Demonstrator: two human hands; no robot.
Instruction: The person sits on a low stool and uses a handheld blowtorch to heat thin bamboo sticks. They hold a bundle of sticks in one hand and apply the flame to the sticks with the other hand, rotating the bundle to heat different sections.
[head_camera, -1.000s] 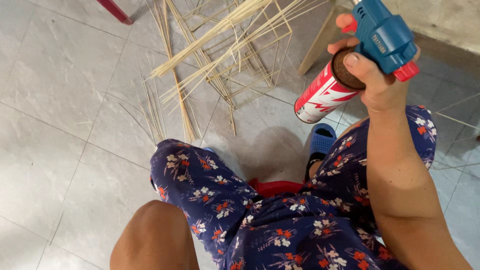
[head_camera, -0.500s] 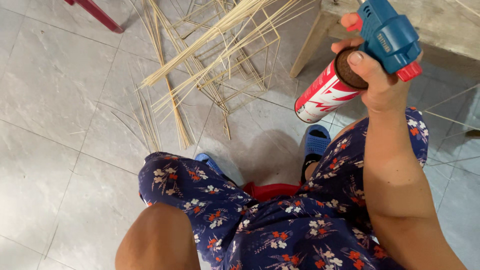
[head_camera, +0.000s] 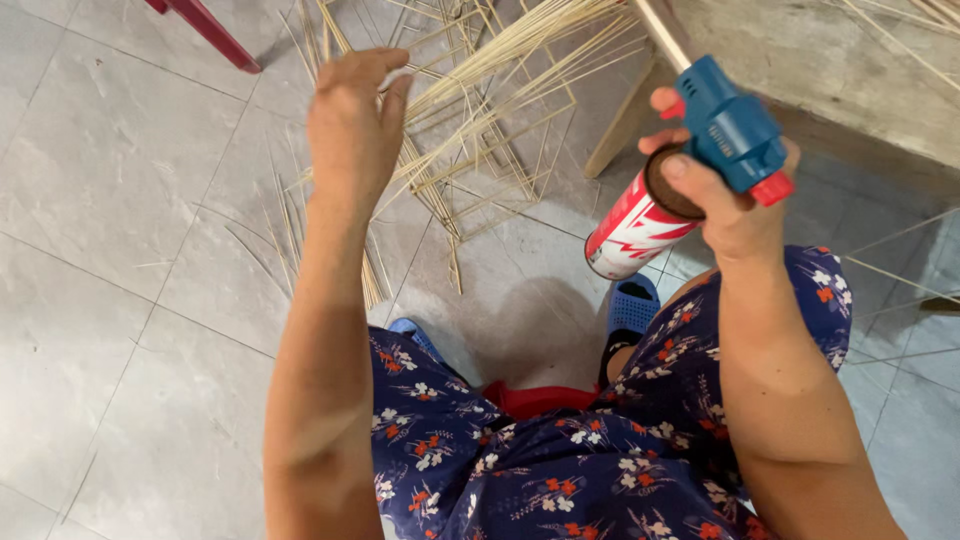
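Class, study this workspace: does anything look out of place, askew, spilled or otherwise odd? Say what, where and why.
Thin bamboo strips lie scattered and crossed over the tiled floor, not bundled. The right hand holds a red-and-white gas canister with a blue torch head tilted above the lap. The left hand is raised over the strips, holding nothing visible.

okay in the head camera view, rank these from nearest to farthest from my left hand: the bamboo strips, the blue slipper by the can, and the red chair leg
From the left hand:
1. Bamboo strips, at the fingertips, just right of the hand.
2. Red chair leg, up and to the left, top edge.
3. Blue slipper, far lower right, under the can.
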